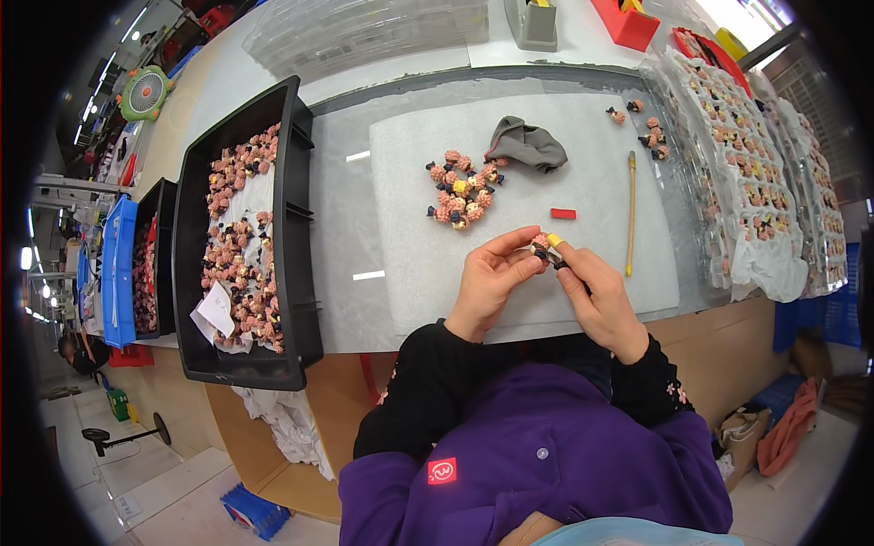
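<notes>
Close over the near edge of the white foam sheet (419,291), my two hands meet. My left hand (490,280) pinches a small pink-haired figurine (540,243) between thumb and fingers. My right hand (601,298) is closed beside it, its index fingertip wrapped in yellow and touching the figurine. Something dark shows between the right thumb and fingers; its kind is hidden. Beyond the hands lies a pile of similar figurines (460,211), next to a crumpled grey cloth (528,144). A small red block (563,214) and a thin yellowish stick (630,214) rest to the right.
On the left stands a black crate (296,227) full of figurines. Trays of figurines (742,155) are stacked at the right, with a few loose figurines (652,136) nearby. Clear plastic trays (364,36), a grey tape dispenser (533,25) and a red one (628,23) line the back.
</notes>
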The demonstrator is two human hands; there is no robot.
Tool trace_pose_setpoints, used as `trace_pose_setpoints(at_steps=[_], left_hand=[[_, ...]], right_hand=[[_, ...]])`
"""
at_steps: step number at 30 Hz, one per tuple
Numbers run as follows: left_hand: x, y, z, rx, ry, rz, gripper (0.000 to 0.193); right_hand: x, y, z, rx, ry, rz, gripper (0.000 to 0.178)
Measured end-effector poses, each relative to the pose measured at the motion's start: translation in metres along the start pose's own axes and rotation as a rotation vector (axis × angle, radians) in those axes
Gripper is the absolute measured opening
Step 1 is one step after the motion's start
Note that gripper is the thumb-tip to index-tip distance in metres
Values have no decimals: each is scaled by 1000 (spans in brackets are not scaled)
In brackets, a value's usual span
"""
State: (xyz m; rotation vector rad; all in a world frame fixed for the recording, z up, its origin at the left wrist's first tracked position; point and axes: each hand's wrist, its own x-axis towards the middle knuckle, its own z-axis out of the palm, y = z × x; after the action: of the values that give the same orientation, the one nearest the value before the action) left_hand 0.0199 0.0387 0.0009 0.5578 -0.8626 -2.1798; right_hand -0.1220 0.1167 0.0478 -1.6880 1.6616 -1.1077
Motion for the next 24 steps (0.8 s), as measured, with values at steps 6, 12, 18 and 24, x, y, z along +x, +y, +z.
trace_pose_setpoints(at_steps=[6,12,18,24], left_hand=[[0,0,-1,-6,-3,0,40],[0,-1,-1,8,1,7,40],[0,-1,-1,16,9,11,39],[0,0,-2,-18,-1,0,37]], right_hand=[[0,1,0,-21,11,-17,31],[1,0,1,-66,22,-36,31],[-1,6,4,-51,25,-24,30],[-1,5,2,195,6,95,30]])
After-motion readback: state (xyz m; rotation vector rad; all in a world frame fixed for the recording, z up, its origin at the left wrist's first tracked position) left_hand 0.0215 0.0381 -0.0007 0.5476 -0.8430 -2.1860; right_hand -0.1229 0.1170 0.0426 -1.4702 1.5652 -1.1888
